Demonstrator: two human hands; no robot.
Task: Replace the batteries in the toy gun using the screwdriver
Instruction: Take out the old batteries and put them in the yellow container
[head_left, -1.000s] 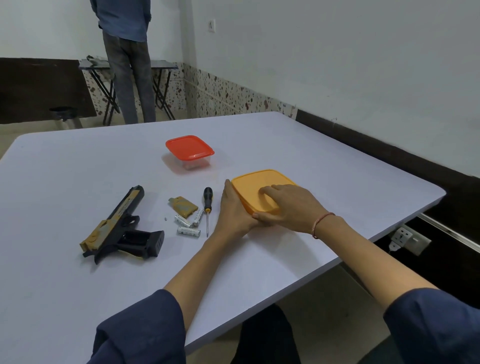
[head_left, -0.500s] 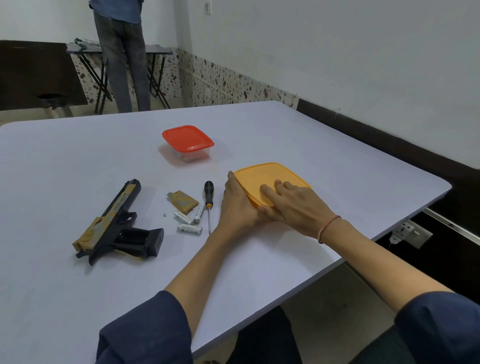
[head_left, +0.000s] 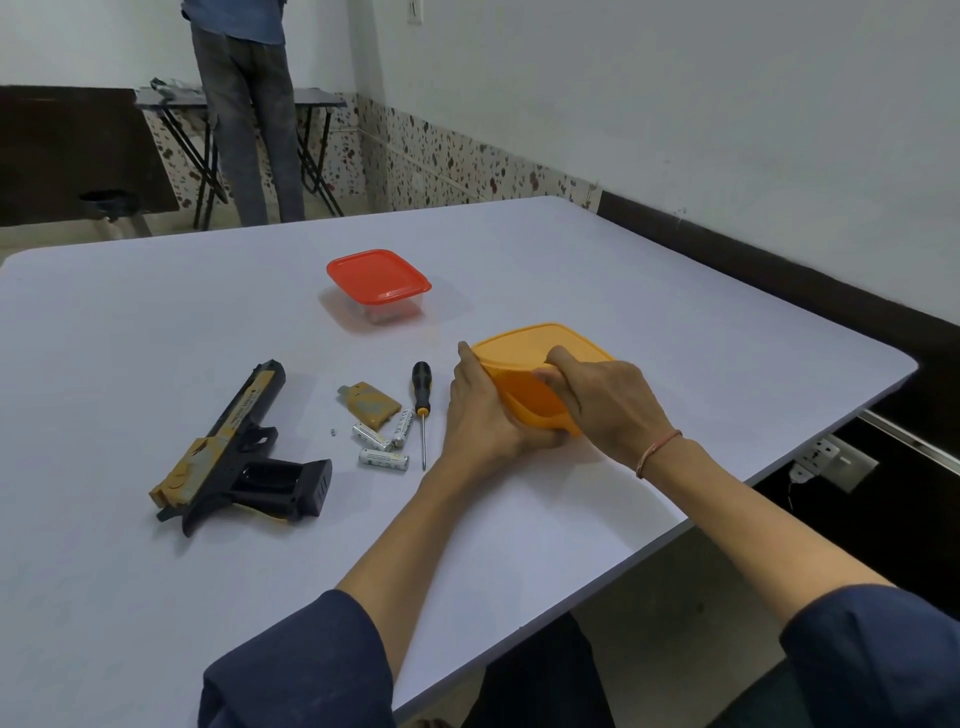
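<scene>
Screwdriver (head_left: 422, 402) is lying just left of the left hand (head_left: 483, 415), batteries (head_left: 383, 458) and gun (head_left: 228, 447) beyond; that hand is clasping the box (head_left: 535, 410), the right hand (head_left: 608, 405) gripping its lid (head_left: 519, 345).

A white counter (head_left: 156, 322) with rounded corners carries a clear container with a red lid (head_left: 378, 275), shut, toward its far edge. Beyond the far edge a person (head_left: 249, 130) in dark trousers stands at a folding table (head_left: 322, 98), back turned. A speckled skirting (head_left: 467, 161) runs along the wall. Below the counter's right edge a socket plate (head_left: 831, 462) sits on the dark wall panel.
</scene>
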